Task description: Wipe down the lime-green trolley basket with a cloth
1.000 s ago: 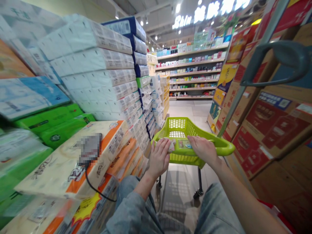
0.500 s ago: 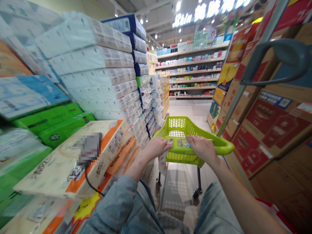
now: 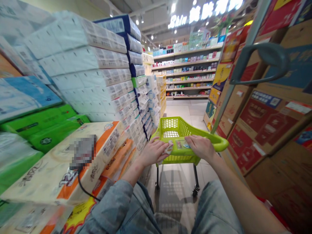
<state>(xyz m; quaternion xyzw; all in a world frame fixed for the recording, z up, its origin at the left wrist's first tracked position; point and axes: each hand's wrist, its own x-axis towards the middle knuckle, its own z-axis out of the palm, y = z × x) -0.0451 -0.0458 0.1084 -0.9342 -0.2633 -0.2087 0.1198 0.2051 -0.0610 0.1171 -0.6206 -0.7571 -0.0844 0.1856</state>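
Observation:
A lime-green plastic shopping cart (image 3: pixel 190 159) stands in front of me, with black legs and casters. My left hand (image 3: pixel 154 150) lies over the left part of its handle bar, fingers bent around a crumpled whitish tissue (image 3: pixel 168 148) pressed against the bar. The tissue has faint reddish marks. On the right part of the bar, my right hand (image 3: pixel 201 146) is closed over the green plastic, its fingertips next to a small label panel (image 3: pixel 180 144). The undersides of both hands are hidden. In the visible part of the cart's basket, only its perforated walls and bottom show.
Stacked white tissue packs (image 3: pixel 80 65) rise on the left. On a cream-and-orange pack (image 3: pixel 41 172) lies a pixelated dark device (image 3: pixel 84 151) with a black cable. Red-brown cartons (image 3: pixel 260 120) line the right, behind a pole's grey-blue looped handle (image 3: pixel 275 65). Shelves (image 3: pixel 187 71) stand ahead.
The tissue that hung below my left hand is now bunched up against the handle bar, and my left fingers have spread over it. The whole scene has shifted slightly left in view.

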